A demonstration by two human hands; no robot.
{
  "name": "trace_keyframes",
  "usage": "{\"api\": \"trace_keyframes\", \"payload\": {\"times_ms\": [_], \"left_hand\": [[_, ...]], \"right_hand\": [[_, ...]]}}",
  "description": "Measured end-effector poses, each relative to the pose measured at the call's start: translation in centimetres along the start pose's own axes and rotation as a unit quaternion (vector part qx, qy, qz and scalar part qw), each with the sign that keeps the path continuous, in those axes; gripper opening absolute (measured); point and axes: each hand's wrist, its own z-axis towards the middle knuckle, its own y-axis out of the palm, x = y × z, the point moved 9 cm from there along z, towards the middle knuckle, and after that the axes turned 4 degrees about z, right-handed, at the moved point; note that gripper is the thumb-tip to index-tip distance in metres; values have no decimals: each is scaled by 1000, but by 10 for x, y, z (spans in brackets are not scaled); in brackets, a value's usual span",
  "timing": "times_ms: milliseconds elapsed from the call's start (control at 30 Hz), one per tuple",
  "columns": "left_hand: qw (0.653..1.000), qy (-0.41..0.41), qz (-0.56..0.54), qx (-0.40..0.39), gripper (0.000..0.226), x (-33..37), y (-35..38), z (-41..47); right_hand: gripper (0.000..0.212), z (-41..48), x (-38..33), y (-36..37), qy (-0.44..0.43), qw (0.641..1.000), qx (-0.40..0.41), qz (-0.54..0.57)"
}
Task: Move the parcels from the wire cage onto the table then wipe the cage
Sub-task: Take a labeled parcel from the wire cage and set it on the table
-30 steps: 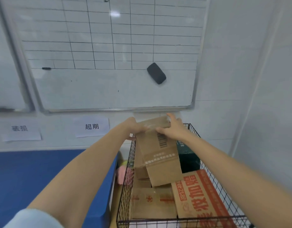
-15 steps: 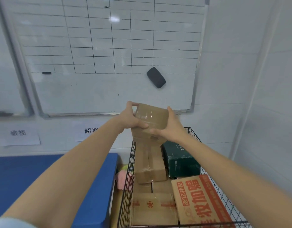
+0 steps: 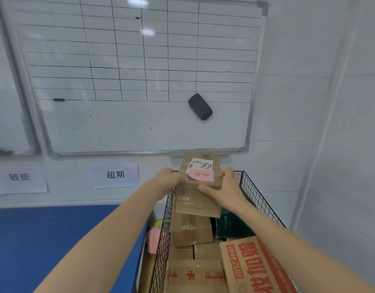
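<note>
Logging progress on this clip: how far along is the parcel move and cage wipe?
Done: no parcel shows on the visible blue table. In hand: left hand and right hand grip a taped brown parcel above the wire cage. Left: several boxes lie inside; wiping not begun.

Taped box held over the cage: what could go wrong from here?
1. The left hand and right hand grip the taped box only at its upper sides; the glossy tape may slip, dropping it on the parcels below.
2. The wire cage wall stands between the box and the blue table; the box could snag on it.
3. The pink note looks loosely stuck and might peel off.
</note>
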Motion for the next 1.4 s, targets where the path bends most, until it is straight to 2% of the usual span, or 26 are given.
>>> {"api": "trace_keyframes", "payload": {"times_ms": [133, 333, 567, 700, 767, 933, 1067, 1200, 1333, 1400], "left_hand": [[999, 23, 0, -24, 27, 0, 8, -3], [999, 12, -14, -30, 29, -4, 11, -4], [994, -1, -101, -28, 37, -9, 11, 5], [995, 44, -76, 55, 32, -12, -2, 13], [993, 62, -71, 66, 35, -12, -10, 14], [998, 50, -48, -9, 36, -8, -16, 5], [997, 53, -32, -40, 36, -9, -17, 8], [997, 49, -4, -62, 39, -12, -18, 8], [995, 47, 26, -81, 39, -13, -18, 7], [996, 56, 37, -59, 39, -12, -19, 10]], "right_hand": [[96, -1, 4, 8, 7, 1000, -19, 24], [113, 0, 8, 11, 8, 999, -26, 35], [100, 0, 11, 21, -1, 998, -32, 48], [108, 5, 9, 27, -12, 1000, -17, 13], [111, 4, 10, 23, -13, 999, -19, 21], [123, 19, 24, -5, 5, 1000, -13, 19], [140, 30, 32, -19, 20, 999, 1, -39], [123, 35, 30, -31, 22, 997, 14, -77], [125, 37, 36, -45, 43, 996, 16, -76], [123, 37, 37, -45, 47, 995, 20, -81]]}}
